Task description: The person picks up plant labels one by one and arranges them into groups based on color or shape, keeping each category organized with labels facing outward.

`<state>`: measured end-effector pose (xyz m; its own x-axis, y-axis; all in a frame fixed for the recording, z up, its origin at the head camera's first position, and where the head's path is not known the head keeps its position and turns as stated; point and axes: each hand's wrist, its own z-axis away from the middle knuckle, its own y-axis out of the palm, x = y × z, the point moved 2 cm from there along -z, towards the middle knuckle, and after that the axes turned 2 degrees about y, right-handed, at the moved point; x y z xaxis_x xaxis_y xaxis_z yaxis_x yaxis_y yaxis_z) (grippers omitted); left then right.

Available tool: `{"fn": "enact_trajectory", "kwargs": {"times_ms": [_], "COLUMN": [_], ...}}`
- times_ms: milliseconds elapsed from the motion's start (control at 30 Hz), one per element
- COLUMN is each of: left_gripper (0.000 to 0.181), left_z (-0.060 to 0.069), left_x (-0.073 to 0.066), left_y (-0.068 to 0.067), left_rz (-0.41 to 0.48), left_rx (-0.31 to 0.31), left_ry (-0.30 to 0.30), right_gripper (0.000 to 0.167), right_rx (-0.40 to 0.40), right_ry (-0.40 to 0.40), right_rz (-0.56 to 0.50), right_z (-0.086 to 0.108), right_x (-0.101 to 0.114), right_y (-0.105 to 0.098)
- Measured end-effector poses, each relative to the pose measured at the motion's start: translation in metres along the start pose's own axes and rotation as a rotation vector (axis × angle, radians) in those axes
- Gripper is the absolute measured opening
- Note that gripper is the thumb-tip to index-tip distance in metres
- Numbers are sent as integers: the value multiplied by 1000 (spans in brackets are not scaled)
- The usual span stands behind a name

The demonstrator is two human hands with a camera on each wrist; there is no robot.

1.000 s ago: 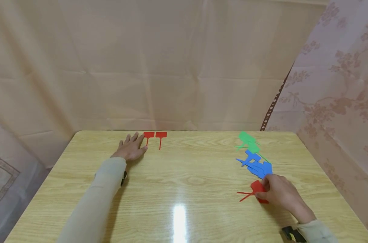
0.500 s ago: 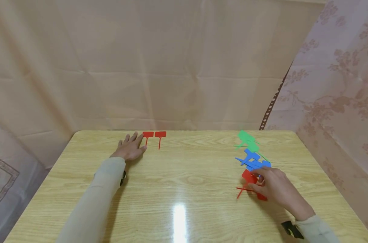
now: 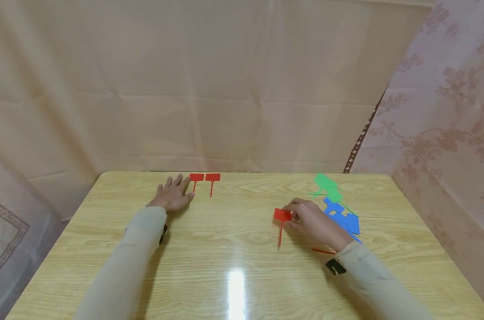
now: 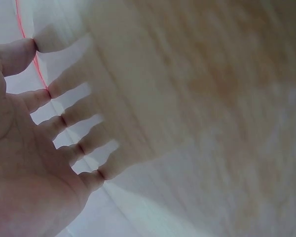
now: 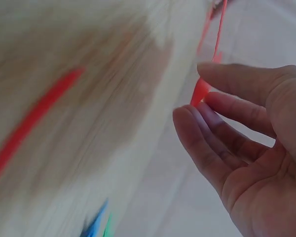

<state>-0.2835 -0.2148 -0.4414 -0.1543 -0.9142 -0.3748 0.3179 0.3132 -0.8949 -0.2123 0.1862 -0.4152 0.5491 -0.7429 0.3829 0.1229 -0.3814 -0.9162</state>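
Observation:
My right hand (image 3: 315, 222) pinches a red T-shaped tag (image 3: 282, 215) by its head, its stem pointing toward me; the right wrist view shows thumb and fingertips on the red piece (image 5: 201, 92). At the table's far edge, my left hand (image 3: 172, 195) lies flat with fingers spread, a fingertip touching the left one of two red tags (image 3: 196, 177). The other red tag (image 3: 212, 177) lies just right of it. In the left wrist view the fingers of the hand (image 4: 34, 143) are spread on the table.
Green tags (image 3: 328, 186) lie in a loose pile at the far right, with blue tags (image 3: 351, 222) nearer me. Another red tag's stem (image 3: 323, 251) shows beneath the right forearm, the rest hidden. A beige curtain hangs behind the wooden table (image 3: 242, 284).
The right hand has picked up a red tag from the near right pile and carried it left. The left hand has stayed in place.

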Motion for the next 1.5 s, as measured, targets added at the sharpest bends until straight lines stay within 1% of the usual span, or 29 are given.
{"fn": "enact_trajectory", "kwargs": {"times_ms": [133, 200, 333, 400, 467, 600, 700, 767, 833, 967, 1033, 1133, 1233, 1333, 1500], "left_gripper": [68, 69, 69, 68, 69, 69, 69, 69, 69, 69, 69, 69, 69, 69, 68], "left_z": [-2, -3, -3, -3, -3, -4, -4, -4, -4, -3, -3, -2, -2, -2, -4], "left_x": [-1, -1, 0, 1, 2, 5, 5, 5, 4, 4, 5, 4, 3, 2, 3], "left_y": [1, 1, 2, 2, 2, 3, 4, 4, 4, 3, 2, 1, 1, 2, 2], "left_rz": [-5, -5, 5, 9, 9, -1, -7, -8, -6, 0, -1, -1, 6, 3, -13], "left_rx": [-2, -5, -7, -5, -5, -5, -6, -5, -4, -3, -6, -3, 3, 5, -1], "left_ry": [2, 4, 1, -4, -6, -6, -7, -10, -12, -13, -18, -20, -22, -22, -14], "right_gripper": [25, 22, 20, 20, 20, 22, 26, 30, 40, 71, 79, 82, 82, 82, 81], "right_rx": [23, 46, 94, 101, 94, 65, 39, 43, 75, 163, 182, 185, 172, 165, 186], "right_ry": [-16, 3, 70, 88, 86, 77, 80, 87, 104, 160, 177, 196, 210, 222, 251], "right_rz": [-43, -64, -86, -87, -75, -42, -26, -32, -42, -32, -17, -3, 4, 27, 45], "right_z": [-42, -61, -94, -108, -121, -141, -148, -149, -146, -136, -131, -128, -130, -139, -154], "right_x": [8, 12, 17, 18, 18, 17, 17, 18, 20, 24, 25, 24, 22, 21, 26], "right_y": [19, 27, 37, 40, 43, 48, 51, 52, 52, 48, 47, 46, 48, 53, 57]}}
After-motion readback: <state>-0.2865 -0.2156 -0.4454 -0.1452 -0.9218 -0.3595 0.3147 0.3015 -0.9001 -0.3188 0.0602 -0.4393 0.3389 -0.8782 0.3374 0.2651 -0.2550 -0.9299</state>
